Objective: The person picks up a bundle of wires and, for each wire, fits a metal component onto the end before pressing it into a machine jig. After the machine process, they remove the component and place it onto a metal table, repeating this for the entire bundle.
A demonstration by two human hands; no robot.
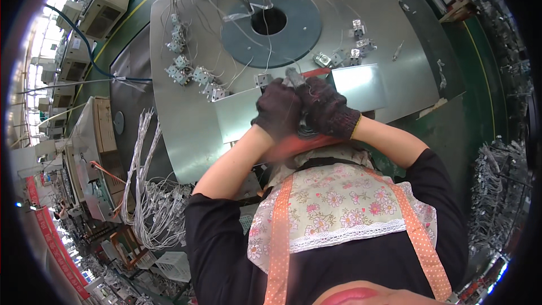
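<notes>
My left hand (279, 106) and my right hand (327, 104), both in dark knit gloves, are together in front of my apron with fingers curled inward. Between their fingertips a small grey metal part (293, 77) sticks up; its exact kind is blurred. My gloves hide the rest of what they grip. Under and behind them lies a red object (299, 146), mostly covered, over a shiny metal plate (243, 114). A small square metal block (262, 80) sits just beyond my left hand.
The metal table (186, 114) carries a grey disc (237, 45) with a central hole. Clusters of wired metal blocks (179, 70) lie left, more blocks (355, 53) right. Bundled wires (138, 192) hang at the left edge. A white basket (174, 265) stands lower left.
</notes>
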